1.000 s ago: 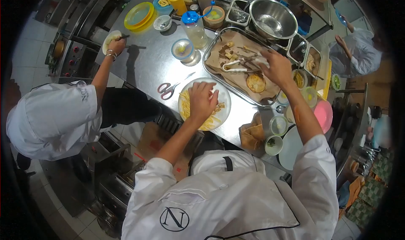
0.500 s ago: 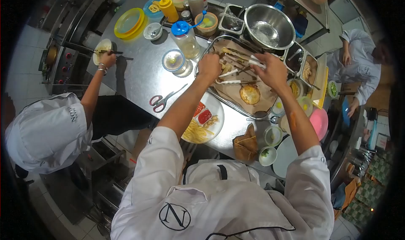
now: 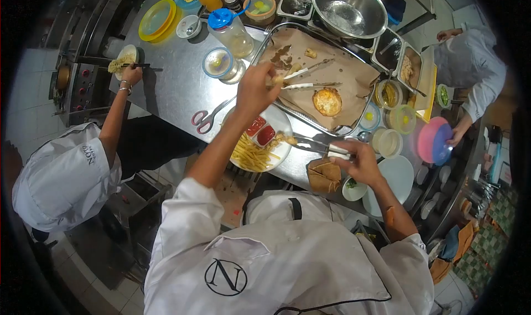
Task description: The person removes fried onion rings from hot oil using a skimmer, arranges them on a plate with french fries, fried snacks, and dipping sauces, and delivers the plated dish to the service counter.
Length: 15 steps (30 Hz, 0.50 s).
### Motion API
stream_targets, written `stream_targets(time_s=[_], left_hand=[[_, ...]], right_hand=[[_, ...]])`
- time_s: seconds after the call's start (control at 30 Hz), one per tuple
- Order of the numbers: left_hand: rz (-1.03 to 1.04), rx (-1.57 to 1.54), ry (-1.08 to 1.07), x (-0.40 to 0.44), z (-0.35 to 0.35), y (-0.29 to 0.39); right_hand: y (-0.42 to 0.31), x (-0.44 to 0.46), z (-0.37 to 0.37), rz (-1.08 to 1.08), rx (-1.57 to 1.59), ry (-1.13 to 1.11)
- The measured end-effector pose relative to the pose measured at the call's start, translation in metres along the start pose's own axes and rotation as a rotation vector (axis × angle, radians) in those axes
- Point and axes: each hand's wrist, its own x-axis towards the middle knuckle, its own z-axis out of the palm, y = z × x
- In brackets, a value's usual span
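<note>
My right hand (image 3: 357, 161) is closed round white-handled tongs (image 3: 316, 145). Their tips reach the right rim of a white plate (image 3: 281, 163) and pinch a small browned piece of food (image 3: 290, 140). Fries (image 3: 251, 153) and two small dishes of red sauce (image 3: 266, 135) are on that plate. My left hand (image 3: 258, 89) is over the left side of a paper-lined metal tray (image 3: 315, 124), fingers drawn together; what they grip is mostly hidden. Beside them, a second pair of white-handled tongs (image 3: 300, 86) lies spread on the paper, near a round browned item (image 3: 327, 102).
Red-handled scissors (image 3: 205, 121) lie left of the plate. A blue-capped bottle (image 3: 231, 32), a steel bowl (image 3: 349, 10) and several tubs surround the tray. A folded brown paper piece (image 3: 324, 175) is at the near edge. Co-workers (image 3: 66, 171) stand left and right (image 3: 470, 66).
My right hand has moved from the tray down to the plate, carrying tongs with food. My left hand has shifted slightly left. The co-worker at right has moved a blue dish beside the pink one.
</note>
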Motion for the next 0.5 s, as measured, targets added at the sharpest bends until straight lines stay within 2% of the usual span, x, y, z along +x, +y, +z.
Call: stream_targets(time_s=[0.03, 0.07, 0.13, 0.2, 0.33, 0.5], left_hand=[[-0.099, 0.019, -0.052, -0.021, -0.015, 0.017], [-0.198, 0.038, -0.104, -0.046, -0.029, 0.034], [-0.165, 0.013, -0.1, -0.098, -0.039, 0.045], [-0.199, -0.008, -0.166, -0.14, -0.04, 0.059], [-0.297, 0.02, -0.151, -0.196, -0.015, 0.071], [-0.313, 0.12, -0.091, -0.216, 0.021, 0.069]], right_hand=[[-0.002, -0.003, 0.004, 0.077, -0.123, -0.038], [0.003, -0.004, 0.009, 0.077, -0.116, -0.042], [0.022, -0.002, 0.024, -0.078, -0.153, -0.002], [0.033, -0.001, 0.033, -0.102, -0.129, 0.004], [0.034, 0.005, 0.037, -0.182, -0.139, -0.054], [0.034, 0.009, 0.046, -0.134, -0.214, -0.08]])
